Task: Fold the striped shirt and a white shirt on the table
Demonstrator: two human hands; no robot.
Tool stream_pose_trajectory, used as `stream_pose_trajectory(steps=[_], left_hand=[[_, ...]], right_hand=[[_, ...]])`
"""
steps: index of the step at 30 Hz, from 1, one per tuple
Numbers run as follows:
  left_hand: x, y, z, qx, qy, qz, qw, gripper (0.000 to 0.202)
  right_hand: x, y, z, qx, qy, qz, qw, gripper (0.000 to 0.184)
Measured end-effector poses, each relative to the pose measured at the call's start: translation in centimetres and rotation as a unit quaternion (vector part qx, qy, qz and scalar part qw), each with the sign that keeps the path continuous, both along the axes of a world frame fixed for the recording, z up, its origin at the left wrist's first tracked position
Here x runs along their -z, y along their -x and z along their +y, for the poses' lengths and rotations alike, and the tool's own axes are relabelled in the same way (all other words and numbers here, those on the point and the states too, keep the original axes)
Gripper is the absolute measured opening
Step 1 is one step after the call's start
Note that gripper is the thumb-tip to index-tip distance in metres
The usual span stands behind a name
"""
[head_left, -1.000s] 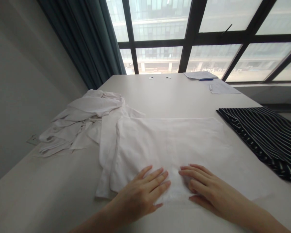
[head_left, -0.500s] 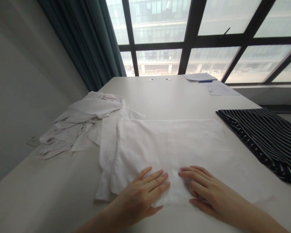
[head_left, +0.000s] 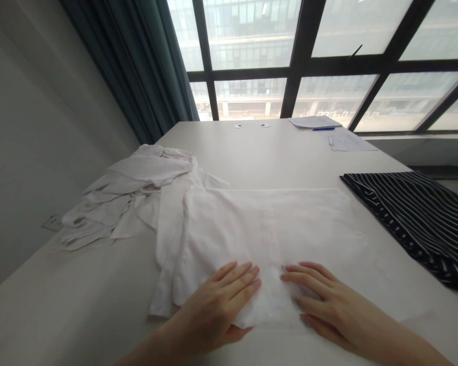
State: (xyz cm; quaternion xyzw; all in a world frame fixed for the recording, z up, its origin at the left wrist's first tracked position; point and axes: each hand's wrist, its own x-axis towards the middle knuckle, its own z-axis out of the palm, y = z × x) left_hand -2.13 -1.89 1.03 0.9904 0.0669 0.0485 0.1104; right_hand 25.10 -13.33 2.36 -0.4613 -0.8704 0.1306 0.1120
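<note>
A white garment [head_left: 301, 223], probably a shirt, lies spread on the table before me. It has a vertical strip down its middle and some soft wrinkles on its left part. Flat on the cloth, left of that strip, rests my left hand [head_left: 225, 305], fingers stretched out and thumb near the lower edge. My right hand [head_left: 324, 300] lies on the cloth to the right of the strip, fingers apart and slightly bent. Neither hand grips the fabric.
Crumpled white clothes [head_left: 137, 178] are heaped at the left, touching the spread garment. A black-and-white striped cloth [head_left: 423, 218] lies at the right. Papers [head_left: 315, 122] and a blue pen [head_left: 323, 129] are at the far end of the white table [head_left: 229, 152], below the window.
My left hand has slid slightly left over the cloth, its fingers closer together. My right hand has barely moved.
</note>
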Motion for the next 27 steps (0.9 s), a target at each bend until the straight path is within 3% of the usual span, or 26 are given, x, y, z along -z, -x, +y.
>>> stream_pose_trajectory(steps=[10,17,23,27], left_hand=[[0.0,0.1,0.0,-0.012,0.010,0.025,1.000,0.058],[0.2,0.1,-0.2,0.001,-0.013,0.032,0.999,0.057],[1.2,0.2,-0.4,0.014,-0.055,0.031,0.998,0.055],[1.1,0.3,-0.6,0.012,-0.092,0.025,0.995,0.052]], right_hand=[[-0.8,-0.6,0.0,-0.026,-0.014,-0.027,0.999,0.018],[-1.1,-0.4,0.1,-0.016,0.056,0.013,0.998,0.021],[0.3,0.0,0.3,0.048,0.100,0.073,0.991,0.024],[1.6,-0.3,0.3,0.071,0.098,0.061,0.991,0.044]])
